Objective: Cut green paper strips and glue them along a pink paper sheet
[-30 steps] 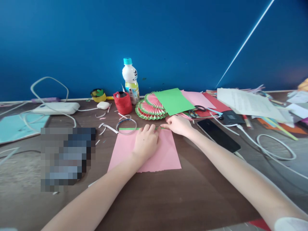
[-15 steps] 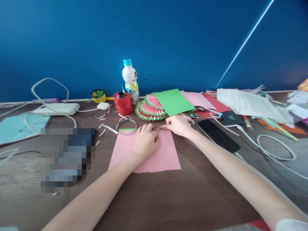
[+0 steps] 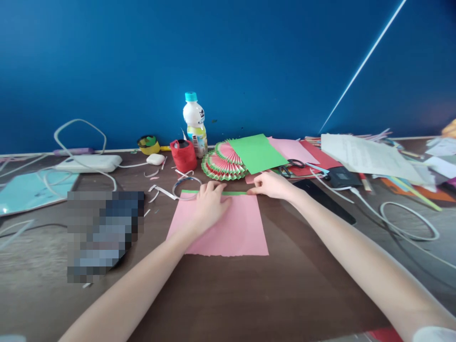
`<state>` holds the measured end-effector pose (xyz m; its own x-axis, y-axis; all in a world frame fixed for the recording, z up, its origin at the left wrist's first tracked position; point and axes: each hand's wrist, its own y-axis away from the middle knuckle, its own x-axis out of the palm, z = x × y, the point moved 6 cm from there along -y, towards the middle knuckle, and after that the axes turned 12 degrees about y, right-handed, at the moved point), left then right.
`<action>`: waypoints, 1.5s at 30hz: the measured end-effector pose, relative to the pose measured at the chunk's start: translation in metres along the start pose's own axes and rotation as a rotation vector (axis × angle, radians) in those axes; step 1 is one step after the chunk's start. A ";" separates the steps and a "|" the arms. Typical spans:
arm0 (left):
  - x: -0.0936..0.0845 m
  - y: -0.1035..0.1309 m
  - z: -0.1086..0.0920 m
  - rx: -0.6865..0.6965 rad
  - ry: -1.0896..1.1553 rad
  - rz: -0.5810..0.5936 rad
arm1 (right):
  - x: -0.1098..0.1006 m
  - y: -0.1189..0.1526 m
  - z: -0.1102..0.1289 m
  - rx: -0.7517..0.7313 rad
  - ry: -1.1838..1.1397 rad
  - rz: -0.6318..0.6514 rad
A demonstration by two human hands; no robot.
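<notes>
A pink sheet lies flat on the brown table, with a narrow green strip along its far edge. My left hand rests on the sheet's upper middle, fingers spread and pointing at the green strip. At the sheet's far right corner is my right hand, its fingers curled and a fingertip touching the strip's end. Whether those fingers pinch the paper is too small to tell. A clear ring overlaps the far left corner of the sheet.
Behind stand a bottle, a red container and pleated paper fans. A green sheet, scissors, a black phone and white cables lie right. A power strip is at the left.
My right hand has slid right along the green strip to the sheet's corner, away from my left hand. My left hand has shifted slightly left, its fingers more spread. The view has shifted slightly.
</notes>
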<state>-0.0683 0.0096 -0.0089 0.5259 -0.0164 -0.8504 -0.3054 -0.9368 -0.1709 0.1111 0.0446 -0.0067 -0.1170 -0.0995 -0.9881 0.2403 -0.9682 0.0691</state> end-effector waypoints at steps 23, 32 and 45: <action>-0.057 -0.003 0.030 -0.046 -0.023 0.580 | -0.012 0.011 0.015 -0.201 -0.300 0.134; -0.056 -0.005 0.019 -0.048 0.169 0.550 | -0.020 0.021 0.037 -0.265 -0.217 0.189; -0.072 -0.013 0.043 -0.101 0.036 0.430 | -0.034 0.014 0.029 -0.198 -0.302 -0.003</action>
<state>-0.1361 0.0380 0.0334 0.3958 -0.4221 -0.8156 -0.4245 -0.8716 0.2451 0.0909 0.0276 0.0315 -0.3903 -0.1881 -0.9013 0.4177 -0.9085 0.0087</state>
